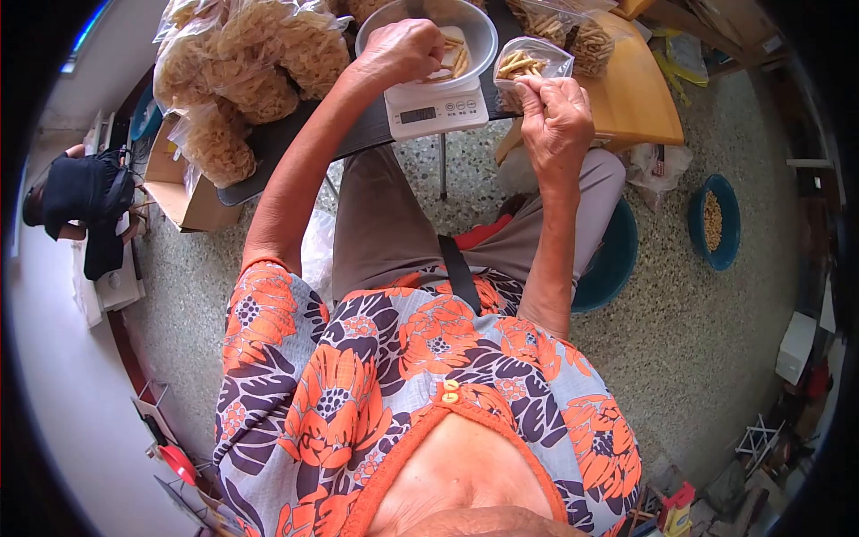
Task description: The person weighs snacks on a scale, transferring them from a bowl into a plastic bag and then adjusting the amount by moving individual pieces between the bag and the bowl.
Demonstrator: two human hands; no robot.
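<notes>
My left hand [407,51] reaches into a translucent plastic bowl [484,46], its fingers curled down by a few pale stick-shaped snacks [459,63]. What those fingertips hold, if anything, is hidden behind the hand. The bowl rests on a white digital kitchen scale [436,115], whose lit display is too small to read surely. To the right of the scale, my right hand [557,121] pinches the edge of a clear plastic bag [557,59]. The bag's mouth gapes, and more of the sticks [521,64] show inside.
Bulging bags of flat, pale snacks [255,63] crowd the dark table [358,130] at left. More filled bags [591,45] stand by a wooden stool [640,98]. On the floor are a cardboard box [183,192], a teal basin [613,259] and a teal bowl of beige pieces [713,224]. A person [85,192] is at far left.
</notes>
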